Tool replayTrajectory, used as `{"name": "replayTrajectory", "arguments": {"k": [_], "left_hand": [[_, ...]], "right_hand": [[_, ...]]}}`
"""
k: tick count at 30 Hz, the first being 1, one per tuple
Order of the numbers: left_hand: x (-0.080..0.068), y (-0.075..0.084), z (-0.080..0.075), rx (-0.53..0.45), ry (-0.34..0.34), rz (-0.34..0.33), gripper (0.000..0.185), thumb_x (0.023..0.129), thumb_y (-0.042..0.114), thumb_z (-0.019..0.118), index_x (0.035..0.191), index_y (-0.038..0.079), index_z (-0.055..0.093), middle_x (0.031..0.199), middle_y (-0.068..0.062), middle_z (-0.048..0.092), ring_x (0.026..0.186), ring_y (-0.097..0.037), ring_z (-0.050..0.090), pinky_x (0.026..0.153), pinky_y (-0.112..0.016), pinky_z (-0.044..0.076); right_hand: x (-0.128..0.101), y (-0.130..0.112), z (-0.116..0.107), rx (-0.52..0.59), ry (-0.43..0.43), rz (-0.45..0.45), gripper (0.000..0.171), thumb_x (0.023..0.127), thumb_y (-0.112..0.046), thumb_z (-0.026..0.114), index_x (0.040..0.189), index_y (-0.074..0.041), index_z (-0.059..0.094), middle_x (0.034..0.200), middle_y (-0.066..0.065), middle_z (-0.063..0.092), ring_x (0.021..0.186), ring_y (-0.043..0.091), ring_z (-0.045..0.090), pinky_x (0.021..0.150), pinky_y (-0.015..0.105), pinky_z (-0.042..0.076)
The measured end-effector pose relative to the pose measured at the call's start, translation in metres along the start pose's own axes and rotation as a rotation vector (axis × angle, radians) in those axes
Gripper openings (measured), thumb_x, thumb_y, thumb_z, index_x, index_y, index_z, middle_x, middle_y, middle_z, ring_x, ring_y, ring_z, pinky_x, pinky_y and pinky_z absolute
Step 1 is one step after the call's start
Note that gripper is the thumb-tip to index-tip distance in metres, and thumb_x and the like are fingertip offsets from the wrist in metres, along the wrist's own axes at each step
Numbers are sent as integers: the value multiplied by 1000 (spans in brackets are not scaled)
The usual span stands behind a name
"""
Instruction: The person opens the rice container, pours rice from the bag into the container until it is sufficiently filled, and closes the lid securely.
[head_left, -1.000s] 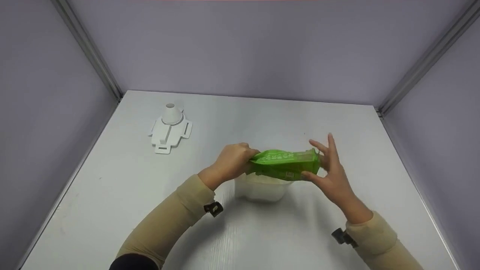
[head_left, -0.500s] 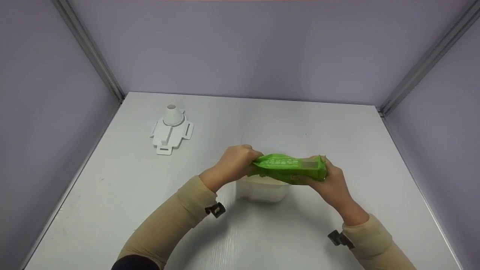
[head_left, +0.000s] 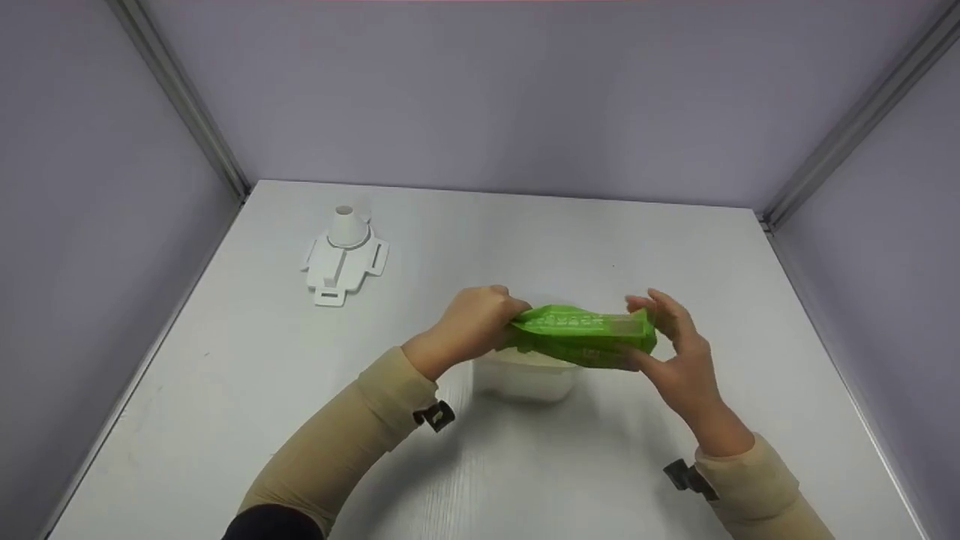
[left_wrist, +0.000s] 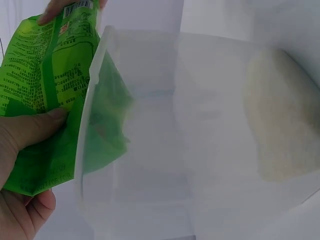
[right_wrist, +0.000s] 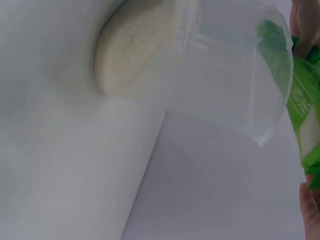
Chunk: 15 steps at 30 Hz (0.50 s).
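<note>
The flat white surface (head_left: 225,420) carries everything; on it, just in front of me, stands the clear plastic tub (head_left: 525,379), with a heap of pale fine grain (left_wrist: 280,125) banked against one wall; I hold the green printed foil pouch (head_left: 581,336) lying sideways directly above the tub's open rim. My left hand (head_left: 472,322) is clenched round the pouch's crumpled end; my right hand (head_left: 675,345) pinches the other end between thumb and curled fingers, the upper fingers lifted a little. I judge this to be the emptying step, well along, the pouch looking slack; the next move calls for tipping its mouth down inside the rim and squeezing toward it, kept over the tub. Far off to the left sits a white plastic bracket with a small cone (head_left: 343,251), untouched.
</note>
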<state>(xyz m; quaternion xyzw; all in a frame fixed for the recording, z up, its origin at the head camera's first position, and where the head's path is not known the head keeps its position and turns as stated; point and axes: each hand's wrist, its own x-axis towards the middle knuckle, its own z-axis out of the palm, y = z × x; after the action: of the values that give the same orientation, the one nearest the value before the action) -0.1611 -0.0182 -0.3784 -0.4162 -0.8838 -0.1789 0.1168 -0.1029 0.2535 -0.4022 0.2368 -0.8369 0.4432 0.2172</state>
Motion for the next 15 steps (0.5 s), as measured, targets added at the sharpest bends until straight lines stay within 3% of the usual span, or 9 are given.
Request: {"name": "replayTrajectory", "arguments": {"k": [5,15], "left_hand": [[1,-1,-2,-5,-36,-23,10,73,12,77,80,11,70,69,-1,62,61,-16,53,52,-31,46],[5,1,-2,-15,-14,-12,14,71,15,79,79,10,70,67,0,62,59,-17,53,51,-30,45]], "right_hand": [[5,-7,-10,-92,-63,-144,67,68,14,75,128,-2,51,113,10,62,108,11,57,89,17,44],[18,-15,-23,-144,-93,-215,58,64,16,76,117,-2,61,100,7,66,94,13,62,81,13,46]]}}
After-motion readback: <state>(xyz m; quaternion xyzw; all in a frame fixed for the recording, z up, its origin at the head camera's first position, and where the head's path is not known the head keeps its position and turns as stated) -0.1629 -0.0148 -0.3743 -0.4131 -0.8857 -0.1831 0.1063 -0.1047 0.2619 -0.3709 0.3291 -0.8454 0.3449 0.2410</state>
